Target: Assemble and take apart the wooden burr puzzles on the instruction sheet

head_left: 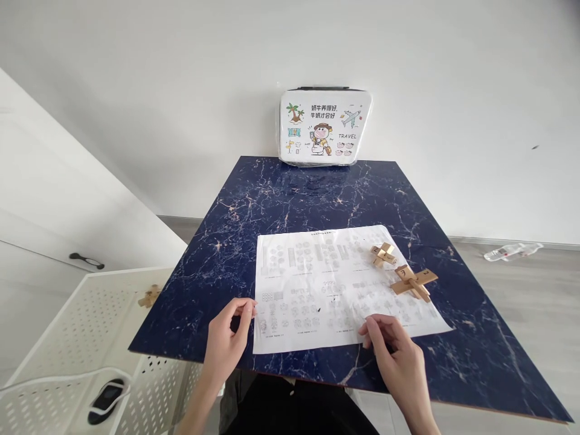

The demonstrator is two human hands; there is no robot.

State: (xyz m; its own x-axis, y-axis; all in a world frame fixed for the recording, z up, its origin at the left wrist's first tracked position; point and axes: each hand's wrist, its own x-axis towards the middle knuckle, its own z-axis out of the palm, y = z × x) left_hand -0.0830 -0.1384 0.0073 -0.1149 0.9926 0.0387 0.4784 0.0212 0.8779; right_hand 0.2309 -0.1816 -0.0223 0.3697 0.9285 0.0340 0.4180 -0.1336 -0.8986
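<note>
The paper (333,317) lies between the left hand (228,333) and right hand (399,357), both loosely curled; whether either pinches it, I cannot tell. Beyond the right hand sit 1 large puzzle (413,283) and 1 small puzzle (383,255).

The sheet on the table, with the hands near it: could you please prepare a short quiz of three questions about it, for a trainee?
1. How many wooden puzzles are at the right side of the sheet?
2. True or false: the right hand grips one of the puzzles.
3. The left hand is nearest to: a) the case, b) the sheet, c) the puzzles.

Key:
1. Two; the one nearer to the person looks larger.
2. False; the right hand is apart from both puzzles, at the lower right part of the sheet.
3. b; its fingertips are at the sheet's left edge.
</note>
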